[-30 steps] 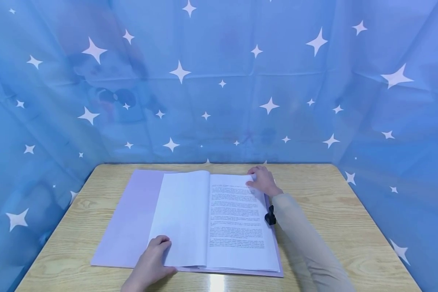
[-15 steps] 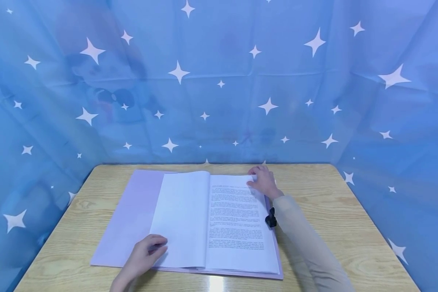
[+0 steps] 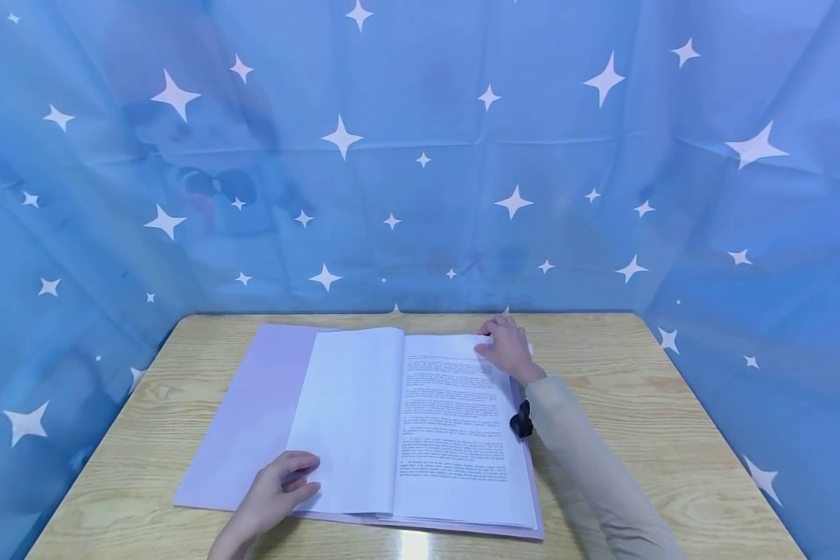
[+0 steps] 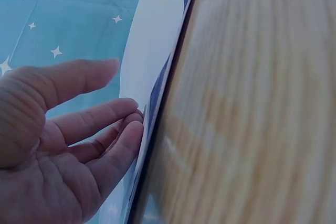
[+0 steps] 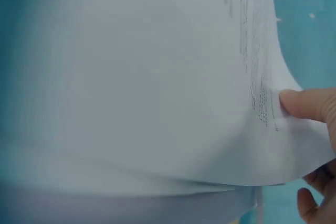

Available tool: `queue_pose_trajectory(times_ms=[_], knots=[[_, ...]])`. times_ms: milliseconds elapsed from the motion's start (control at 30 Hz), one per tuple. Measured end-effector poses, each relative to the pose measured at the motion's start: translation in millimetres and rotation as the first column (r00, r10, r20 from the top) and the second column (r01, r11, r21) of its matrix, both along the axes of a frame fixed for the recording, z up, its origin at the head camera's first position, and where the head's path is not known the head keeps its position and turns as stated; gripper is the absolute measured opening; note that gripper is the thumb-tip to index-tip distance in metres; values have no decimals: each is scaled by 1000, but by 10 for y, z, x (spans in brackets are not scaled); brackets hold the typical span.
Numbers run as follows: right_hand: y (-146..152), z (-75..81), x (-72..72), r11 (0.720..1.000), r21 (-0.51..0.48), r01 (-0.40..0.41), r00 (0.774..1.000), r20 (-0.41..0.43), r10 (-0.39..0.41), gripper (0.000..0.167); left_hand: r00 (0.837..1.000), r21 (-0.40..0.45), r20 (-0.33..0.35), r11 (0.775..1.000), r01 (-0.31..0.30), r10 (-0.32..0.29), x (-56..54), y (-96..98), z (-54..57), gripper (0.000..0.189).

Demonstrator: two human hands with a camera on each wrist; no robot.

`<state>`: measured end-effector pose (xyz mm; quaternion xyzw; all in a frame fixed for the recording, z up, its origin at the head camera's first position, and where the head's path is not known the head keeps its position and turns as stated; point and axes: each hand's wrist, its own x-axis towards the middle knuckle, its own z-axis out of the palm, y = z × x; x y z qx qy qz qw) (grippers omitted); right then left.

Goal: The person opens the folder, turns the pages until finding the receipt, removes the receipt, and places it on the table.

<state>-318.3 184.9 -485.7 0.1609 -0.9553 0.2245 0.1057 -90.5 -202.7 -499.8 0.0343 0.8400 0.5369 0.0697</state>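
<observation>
A lilac folder point(image 3: 252, 420) lies spread on the table with white paper sheets in it. The left sheet point(image 3: 350, 420) shows blank; the right sheet point(image 3: 455, 502) carries printed paragraphs. At the far right corner my right hand point(image 3: 507, 348) pinches the printed sheet. The right wrist view has the thumb point(image 5: 302, 103) on top of that sheet, its corner bent up, fingers partly hidden beneath. My left hand point(image 3: 276, 486) rests over the near left corner of the blank sheet. Its fingers are loosely bent, fingertips right at the paper, with the thumb apart in the left wrist view.
The wooden table point(image 3: 672, 467) extends to both sides of the folder. A blue curtain point(image 3: 420, 194) with white stars hangs behind and at both sides. A small black device point(image 3: 521, 420) sits at the right sleeve, beside the folder's right edge.
My left hand has slid left and back from the blank sheet's near edge, and its fingers have loosened. The right hand stays at the printed sheet's far corner.
</observation>
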Motion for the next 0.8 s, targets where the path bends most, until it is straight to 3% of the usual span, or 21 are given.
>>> queue_pose_trajectory(times_ms=[167, 367, 533, 700, 800], knots=[[9, 88, 69, 992, -127, 23, 996, 88, -12, 31, 1000, 20, 14, 1000, 3, -4, 6, 2, 2, 39], [28, 147, 129, 949, -308, 59, 972, 236, 16, 24, 999, 37, 34, 999, -17, 16, 1, 10, -11, 39], [36, 240, 194, 915, -391, 97, 942, 332, 42, 30, 999, 25, 24, 999, -35, 34, 0, 25, -8, 36], [72, 279, 218, 890, -435, 134, 891, 446, 84, 36, 998, 15, 15, 998, -57, 57, 2, 33, -13, 36], [89, 300, 242, 892, -431, 138, 874, 477, 95, 38, 998, 16, 12, 998, -65, 65, 6, 27, -19, 39]])
